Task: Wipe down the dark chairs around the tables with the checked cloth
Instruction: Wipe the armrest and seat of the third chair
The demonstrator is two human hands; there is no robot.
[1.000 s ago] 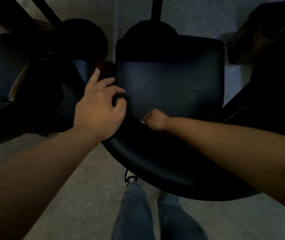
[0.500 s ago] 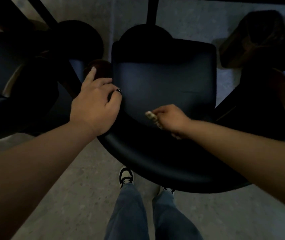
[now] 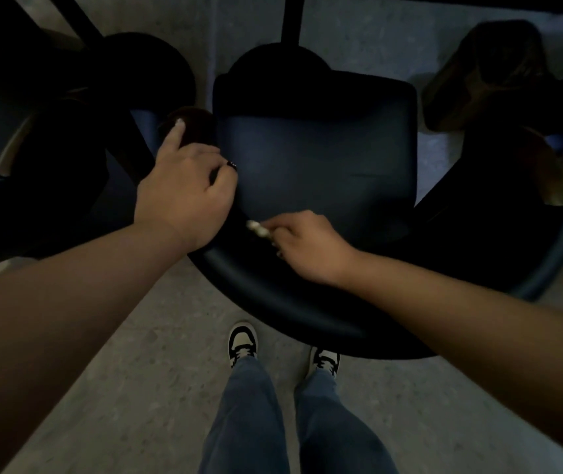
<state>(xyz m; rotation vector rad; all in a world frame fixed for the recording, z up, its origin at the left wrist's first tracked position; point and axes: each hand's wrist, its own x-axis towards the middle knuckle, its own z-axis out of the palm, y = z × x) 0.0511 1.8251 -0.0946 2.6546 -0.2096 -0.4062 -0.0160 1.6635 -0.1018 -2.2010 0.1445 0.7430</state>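
A dark chair (image 3: pixel 317 165) with a curved backrest stands right below me, its seat facing away. My left hand (image 3: pixel 184 193) grips the left end of the backrest where it meets the seat, index finger stretched out. My right hand (image 3: pixel 307 244) holds the bunched checked cloth (image 3: pixel 257 229) against the inner face of the backrest. Only a small pale end of the cloth shows past my fingers.
A second dark chair (image 3: pixel 33 148) stands close on the left, and a third (image 3: pixel 512 186) on the right. A black table leg (image 3: pixel 292 25) rises behind the seat. My feet (image 3: pixel 244 343) stand on the grey floor just behind the backrest.
My right hand with the cloth has slid along the backrest's inner face, from low behind the rim up and to the right. My left hand keeps its grip.
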